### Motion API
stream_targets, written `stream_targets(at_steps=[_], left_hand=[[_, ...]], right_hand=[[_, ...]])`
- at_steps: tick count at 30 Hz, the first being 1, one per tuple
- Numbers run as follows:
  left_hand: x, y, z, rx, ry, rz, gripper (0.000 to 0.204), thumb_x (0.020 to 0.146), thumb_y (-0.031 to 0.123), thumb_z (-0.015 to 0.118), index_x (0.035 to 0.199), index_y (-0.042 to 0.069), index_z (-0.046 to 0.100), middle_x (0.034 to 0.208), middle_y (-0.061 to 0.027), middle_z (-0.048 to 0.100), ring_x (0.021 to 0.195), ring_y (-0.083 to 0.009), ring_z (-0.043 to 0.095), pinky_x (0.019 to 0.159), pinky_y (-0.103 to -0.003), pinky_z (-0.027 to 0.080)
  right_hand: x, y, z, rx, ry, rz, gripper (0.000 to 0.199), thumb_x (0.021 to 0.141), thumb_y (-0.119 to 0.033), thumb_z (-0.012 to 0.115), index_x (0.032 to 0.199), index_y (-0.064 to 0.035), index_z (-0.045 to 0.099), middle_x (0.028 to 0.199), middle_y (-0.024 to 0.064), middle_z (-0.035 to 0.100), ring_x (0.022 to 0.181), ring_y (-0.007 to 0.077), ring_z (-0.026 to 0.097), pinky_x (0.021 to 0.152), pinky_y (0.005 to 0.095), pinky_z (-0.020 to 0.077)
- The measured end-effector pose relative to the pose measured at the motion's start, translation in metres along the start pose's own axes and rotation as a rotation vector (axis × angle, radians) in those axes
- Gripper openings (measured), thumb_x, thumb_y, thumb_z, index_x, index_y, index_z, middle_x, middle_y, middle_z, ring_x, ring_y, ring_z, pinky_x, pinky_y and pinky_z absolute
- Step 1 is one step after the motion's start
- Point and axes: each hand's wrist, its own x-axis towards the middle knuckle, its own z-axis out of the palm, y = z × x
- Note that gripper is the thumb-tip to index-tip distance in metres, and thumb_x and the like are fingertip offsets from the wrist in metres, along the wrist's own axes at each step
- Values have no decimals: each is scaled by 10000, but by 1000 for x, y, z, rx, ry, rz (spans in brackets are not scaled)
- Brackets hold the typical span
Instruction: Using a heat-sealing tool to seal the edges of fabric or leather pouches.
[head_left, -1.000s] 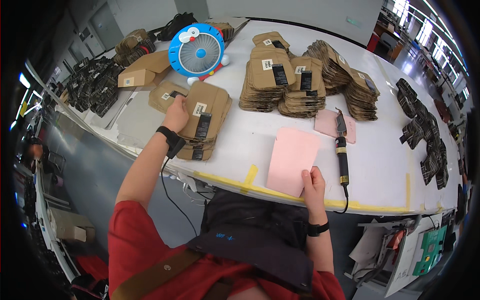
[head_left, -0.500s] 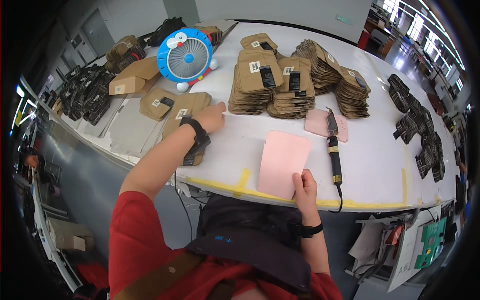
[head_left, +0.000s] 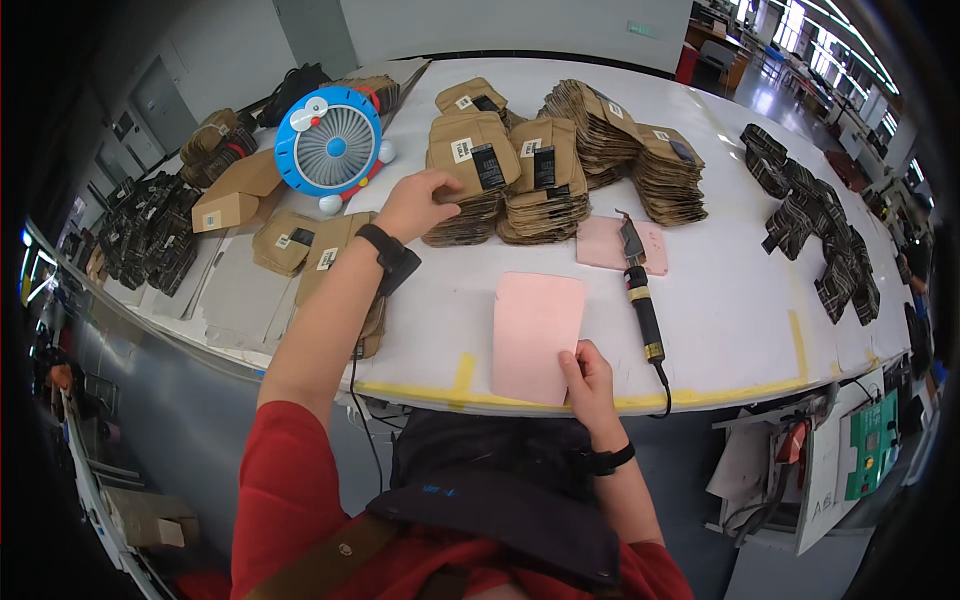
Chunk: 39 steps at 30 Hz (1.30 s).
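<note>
Table (head_left: 730,325): white, front edge yellow-taped
Left hand (head_left: 412,208): at tan stack (head_left: 470,195), toward back edge; can't tell if pinching
Right hand (head_left: 590,382): pinching pink sheet (head_left: 535,330), front edge
Room: pale wall (head_left: 520,25), grey floor (head_left: 190,395)

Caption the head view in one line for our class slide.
Left hand at a stack of tan pieces, right hand holding a pink sheet.
</note>
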Motion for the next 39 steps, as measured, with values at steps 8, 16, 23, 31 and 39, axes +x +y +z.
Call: stream_targets(at_steps=[8, 16, 23, 31, 39], left_hand=[[7, 1, 8, 150, 86, 118, 227, 849, 186, 754, 1017, 41, 709, 953, -113, 690, 904, -299, 657, 790, -389, 534], [3, 17, 8, 380, 125, 206, 190, 866, 259, 746, 950, 94, 704, 927, -86, 678, 920, -318, 644, 778, -428, 523], [14, 8, 3, 310, 89, 231, 193, 899, 246, 715, 945, 59, 700, 931, -114, 674, 881, -331, 646, 761, -426, 521], [4, 36, 15, 561, 247, 228, 122, 960, 148, 612, 1020, 45, 639, 928, -132, 662, 866, -371, 644, 711, -455, 515], [-135, 101, 74, 84, 67, 345, 79, 908, 5, 628, 972, -13, 585, 1135, -192, 652, 1024, -396, 640, 869, -435, 539]], right_hand=[[0, 5, 0, -3, 7, -12, 192, 1031, -184, 618, 970, -2, 613, 746, -34, 559, 663, 32, 462, 586, 221, 402], [-1, 4, 0, -4, 6, 38, 193, 1027, -179, 621, 967, 4, 612, 754, -20, 557, 687, 42, 463, 612, 225, 403], [1, 10, 0, -30, 16, 1, 207, 1027, -193, 624, 943, -6, 600, 713, -20, 536, 652, 46, 448, 575, 238, 392], [-2, 1, -1, -68, 13, -14, 214, 1043, -203, 596, 933, -19, 592, 728, -27, 540, 678, 38, 456, 611, 233, 414], [11, -23, -23, 462, 559, -2, 277, 1081, -269, 515, 1075, 3, 569, 941, 6, 642, 857, 53, 547, 761, 229, 453]])
